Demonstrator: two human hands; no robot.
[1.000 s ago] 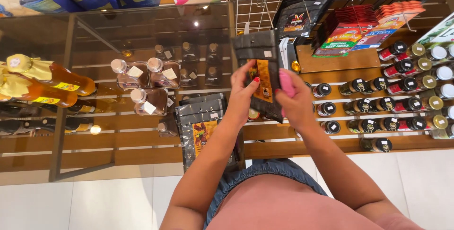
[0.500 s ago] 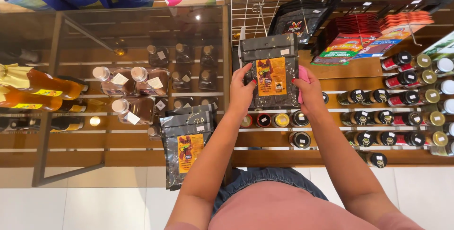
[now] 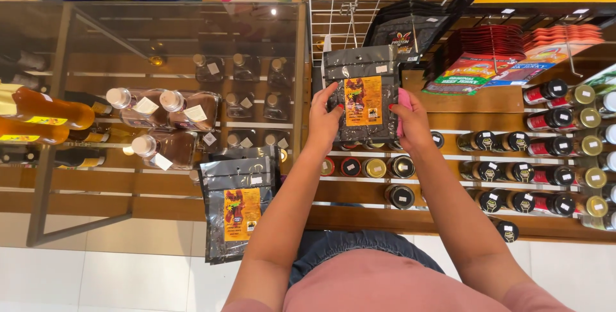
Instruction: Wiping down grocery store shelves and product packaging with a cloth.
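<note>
Both hands hold up a dark grey plastic pouch [image 3: 361, 94] with an orange label, in front of a wire rack. My left hand [image 3: 323, 121] grips its left edge. My right hand [image 3: 414, 123] grips its right edge and also has a pink cloth [image 3: 403, 107] tucked against the palm. A stack of matching grey pouches [image 3: 239, 208] with orange labels lies lower left, on the corner of the glass case.
A glass display case [image 3: 160, 42] at left holds amber bottles [image 3: 163, 129] and orange bottles [image 3: 38, 116]. Wooden stepped shelves [image 3: 462, 190] at right carry rows of small capped jars [image 3: 552, 119]. Red and black hanging packets [image 3: 487, 55] fill the wire rack above.
The pouch has turned from edge-on to flat, facing me, and moved up in front of the wire rack. Both hands rose with it.
</note>
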